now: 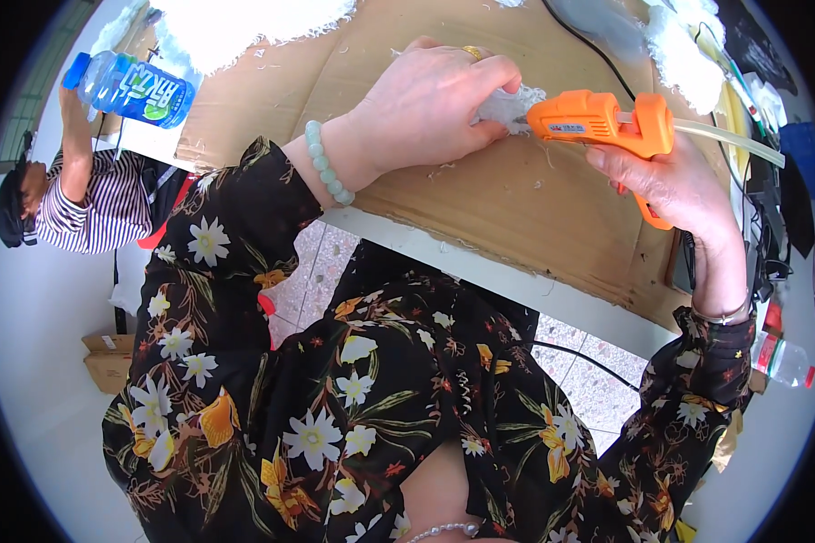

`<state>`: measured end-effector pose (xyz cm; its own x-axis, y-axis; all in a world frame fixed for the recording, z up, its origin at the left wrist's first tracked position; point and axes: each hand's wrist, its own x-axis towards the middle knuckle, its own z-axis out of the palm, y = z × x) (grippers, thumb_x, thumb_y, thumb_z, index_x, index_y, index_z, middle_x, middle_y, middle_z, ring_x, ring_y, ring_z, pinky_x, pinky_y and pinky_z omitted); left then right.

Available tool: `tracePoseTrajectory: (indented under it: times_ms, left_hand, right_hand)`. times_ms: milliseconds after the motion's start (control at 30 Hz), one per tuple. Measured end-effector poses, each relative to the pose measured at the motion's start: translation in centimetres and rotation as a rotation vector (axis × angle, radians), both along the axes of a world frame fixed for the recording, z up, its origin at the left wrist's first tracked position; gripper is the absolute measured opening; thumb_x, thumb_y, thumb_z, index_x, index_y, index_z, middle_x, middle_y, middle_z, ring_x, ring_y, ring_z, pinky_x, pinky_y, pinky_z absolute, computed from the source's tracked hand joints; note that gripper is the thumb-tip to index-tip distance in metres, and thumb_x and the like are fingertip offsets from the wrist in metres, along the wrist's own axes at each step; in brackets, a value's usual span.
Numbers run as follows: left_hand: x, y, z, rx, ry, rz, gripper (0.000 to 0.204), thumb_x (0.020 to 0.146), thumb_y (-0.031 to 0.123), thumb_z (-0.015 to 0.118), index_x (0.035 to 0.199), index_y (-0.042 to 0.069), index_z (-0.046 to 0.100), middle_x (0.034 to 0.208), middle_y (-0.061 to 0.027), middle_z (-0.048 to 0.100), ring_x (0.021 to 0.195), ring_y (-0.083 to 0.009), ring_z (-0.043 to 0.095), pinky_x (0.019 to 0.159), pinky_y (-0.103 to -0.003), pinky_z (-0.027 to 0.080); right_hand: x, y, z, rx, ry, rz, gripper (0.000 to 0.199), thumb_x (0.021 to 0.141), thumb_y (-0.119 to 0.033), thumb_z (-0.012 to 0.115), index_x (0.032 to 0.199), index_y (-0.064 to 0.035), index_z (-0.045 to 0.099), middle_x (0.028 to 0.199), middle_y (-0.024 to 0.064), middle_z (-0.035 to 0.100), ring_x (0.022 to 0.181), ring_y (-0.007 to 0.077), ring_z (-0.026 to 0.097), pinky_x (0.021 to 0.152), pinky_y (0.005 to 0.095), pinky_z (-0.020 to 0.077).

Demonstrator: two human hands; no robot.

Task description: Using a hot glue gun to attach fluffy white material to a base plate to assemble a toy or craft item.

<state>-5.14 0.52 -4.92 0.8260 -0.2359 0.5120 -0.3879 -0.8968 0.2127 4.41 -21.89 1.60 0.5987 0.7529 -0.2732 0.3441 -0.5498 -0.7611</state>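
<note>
My right hand (684,181) is wrapped round the handle of an orange glue gun (584,118), with a long pale glue stick (729,140) sticking out of its back end. The gun's nozzle end meets a small tuft of whitish fluffy material (509,109). That tuft is pinched between the thumb and fingers of my left hand (430,113), which wears a pale green bead bracelet. Both hands are above a sheet of brown cardboard (534,213) on the table. The exact tip of the nozzle is hidden by the fluff.
Bright white fluffy material (235,32) lies at the far left, beside a blue-labelled bottle (131,89). More white fluff (688,54) sits at the far right. A black cable (598,50) crosses the cardboard. A person in a striped shirt (104,199) is at the left.
</note>
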Motion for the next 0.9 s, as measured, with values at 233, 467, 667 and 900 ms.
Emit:
tracePoseTrajectory:
  times_ms: [233,467,667,900]
  left_hand:
    - [0.3,-0.2,0.1,-0.032,0.024,0.04,0.038,0.064,0.028,0.075,0.09,0.01,0.054,0.064,-0.0052,0.058,0.065,-0.0241,0.059,0.07,-0.037,0.045]
    - [0.9,0.3,-0.2,-0.04,0.029,0.132,0.039,0.065,0.03,0.074,0.09,0.01,0.052,0.065,-0.0061,0.06,0.064,-0.0253,0.06,0.068,-0.038,0.044]
    - [1.9,0.6,-0.2,-0.111,0.14,0.219,0.032,0.069,0.025,0.07,0.089,0.008,0.053,0.065,-0.0084,0.059,0.064,-0.0271,0.059,0.062,-0.037,0.045]
    - [2.4,0.2,0.0,-0.153,0.203,0.204,0.031,0.071,0.028,0.066,0.092,0.008,0.055,0.066,-0.0101,0.06,0.065,-0.0276,0.06,0.062,-0.036,0.046]
  right_hand:
    - [0.0,-0.5,-0.5,0.029,-0.003,0.016,0.034,0.08,-0.027,0.068,0.104,-0.0056,0.059,0.075,-0.0005,0.056,0.065,0.0075,0.049,0.061,0.0232,0.0419]
    - [1.7,-2.2,-2.2,0.397,0.171,-0.202,0.034,0.084,-0.03,0.061,0.1,-0.0003,0.056,0.065,0.0034,0.055,0.057,0.013,0.053,0.057,0.0261,0.0438]
    - [1.4,-2.4,-3.2,0.538,0.259,-0.34,0.034,0.086,-0.032,0.058,0.097,0.0001,0.056,0.064,0.0046,0.055,0.058,0.014,0.054,0.058,0.027,0.0443]
    - [1.9,-3.2,-5.2,0.663,0.38,-0.365,0.034,0.088,-0.036,0.054,0.078,-0.0038,0.055,0.067,0.0065,0.056,0.061,0.0163,0.055,0.063,0.0289,0.0455]
